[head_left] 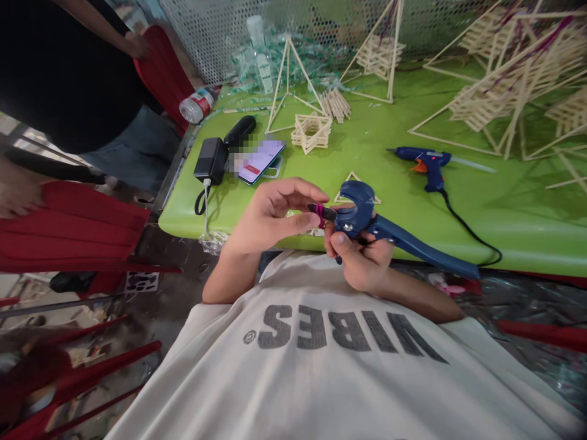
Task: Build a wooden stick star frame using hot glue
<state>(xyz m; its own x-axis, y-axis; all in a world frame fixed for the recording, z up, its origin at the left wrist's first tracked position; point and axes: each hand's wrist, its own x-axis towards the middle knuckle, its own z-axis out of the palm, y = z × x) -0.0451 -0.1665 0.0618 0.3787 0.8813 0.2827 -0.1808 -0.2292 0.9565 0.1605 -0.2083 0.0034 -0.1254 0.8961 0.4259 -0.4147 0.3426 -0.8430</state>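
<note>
My right hand grips a blue pipe cutter by its middle, one long handle sticking out to the right. A dark pointed blade juts from the cutter toward my left hand. Looped around that blade is a purple cord. My left hand pinches the cord between thumb and forefinger, the other fingers curled. Just behind the cutter, a small wooden stick triangle lies partly hidden on the green table.
A blue glue gun trails its cord at right. Stick pyramids, a stick star and a stick bundle stand farther back. A phone, a black power bank and bottles are left. Two people stand beside red chairs.
</note>
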